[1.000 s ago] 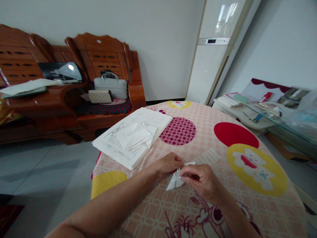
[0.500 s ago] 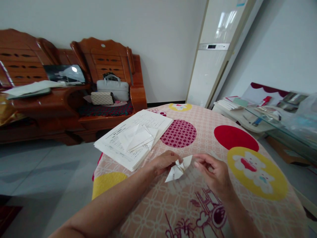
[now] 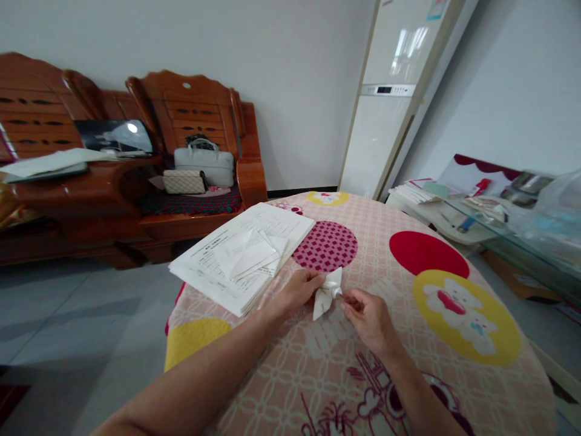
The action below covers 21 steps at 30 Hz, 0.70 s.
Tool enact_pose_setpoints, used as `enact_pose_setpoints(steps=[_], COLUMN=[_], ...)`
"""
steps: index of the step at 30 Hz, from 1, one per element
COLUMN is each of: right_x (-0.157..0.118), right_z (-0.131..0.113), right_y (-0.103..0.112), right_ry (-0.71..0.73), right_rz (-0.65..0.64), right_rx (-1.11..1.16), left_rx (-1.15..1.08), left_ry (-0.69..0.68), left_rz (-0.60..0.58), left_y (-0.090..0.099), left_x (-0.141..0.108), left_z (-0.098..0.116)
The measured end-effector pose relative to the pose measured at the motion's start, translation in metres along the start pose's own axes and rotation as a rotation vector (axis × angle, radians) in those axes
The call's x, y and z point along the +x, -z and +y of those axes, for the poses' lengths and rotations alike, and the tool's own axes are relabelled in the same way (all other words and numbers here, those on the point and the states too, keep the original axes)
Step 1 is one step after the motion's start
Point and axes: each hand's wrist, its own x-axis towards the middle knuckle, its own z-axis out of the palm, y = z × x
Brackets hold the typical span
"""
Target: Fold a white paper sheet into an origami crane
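Observation:
A small folded white paper shape, with pointed ends like origami, is held just over the tablecloth. My left hand grips its left side between thumb and fingers. From the right, my right hand pinches the middle part of the folded paper with thumb and index finger. Parts of the paper behind the fingertips are hidden. Left of the hands lies a stack of printed sheets, and on it rest some folded paper pieces.
Wooden armchairs stand at the back left, one carrying a grey handbag and a quilted purse. A tall air conditioner is behind the table. At right, a glass shelf holds various items.
My right hand has moved left and now pinches the folded paper. The paper has turned, so its points run more upright. The whole view has shifted slightly.

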Motion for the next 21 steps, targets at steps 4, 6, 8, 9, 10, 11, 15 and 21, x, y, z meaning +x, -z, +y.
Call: enact_pose_setpoints(steps=[4,6,8,9,10,11,15,21], right_x=[0.002,0.002,0.003,0.004,0.005,0.005,0.009,0.014], right_z=[0.005,0.007,0.008,0.009,0.009,0.009,0.008,0.006], right_y=[-0.001,-0.002,-0.003,-0.004,-0.004,-0.004,-0.004,-0.008], right_ry=[-0.038,-0.053,-0.076,-0.087,-0.094,-0.094,-0.032,-0.098], right_rz=[0.028,0.041,0.051,0.055,0.056,0.057,0.024,-0.018], right_rx=[0.026,0.039,0.069,0.088,0.112,0.139,0.240,0.269], left_rx=[0.114,0.105,0.065,0.045,0.026,0.011,-0.021,-0.042], left_ry=[-0.030,0.000,0.028,0.035,0.035,0.030,0.004,0.001], left_rz=[0.031,0.013,-0.019,-0.028,-0.029,-0.024,-0.022,-0.054], left_y=[0.007,0.012,0.018,0.021,0.024,0.026,0.033,0.032], left_x=[0.002,0.002,0.001,0.000,0.000,0.000,0.001,0.002], left_z=[-0.001,0.001,0.003,0.004,0.005,0.006,0.005,0.005])
